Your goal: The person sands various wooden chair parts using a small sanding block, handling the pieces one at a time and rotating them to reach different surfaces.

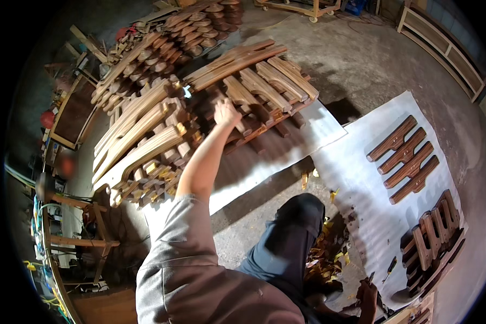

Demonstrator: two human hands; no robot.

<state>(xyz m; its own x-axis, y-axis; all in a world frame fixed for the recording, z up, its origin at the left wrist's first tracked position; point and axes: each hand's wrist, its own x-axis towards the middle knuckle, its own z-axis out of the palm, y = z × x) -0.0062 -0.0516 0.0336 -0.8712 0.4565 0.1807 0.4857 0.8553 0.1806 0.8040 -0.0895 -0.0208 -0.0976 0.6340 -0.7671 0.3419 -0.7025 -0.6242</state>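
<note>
The left grip (227, 113) is at wooden pieces (265, 89) stacked over a white sheet (323, 128) (closed or not, I cannot tell). The right grip (367, 296) is closed round a slim object (371, 277).

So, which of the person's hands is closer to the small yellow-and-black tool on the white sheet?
Right. The right hand is close by, just left of the tool; the left hand is far off, at the stacked wooden pieces.

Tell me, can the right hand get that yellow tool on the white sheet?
Probably yes: the yellow tool lies near the right hand with nothing visibly blocking, though that hand seems to hold something already.
</note>
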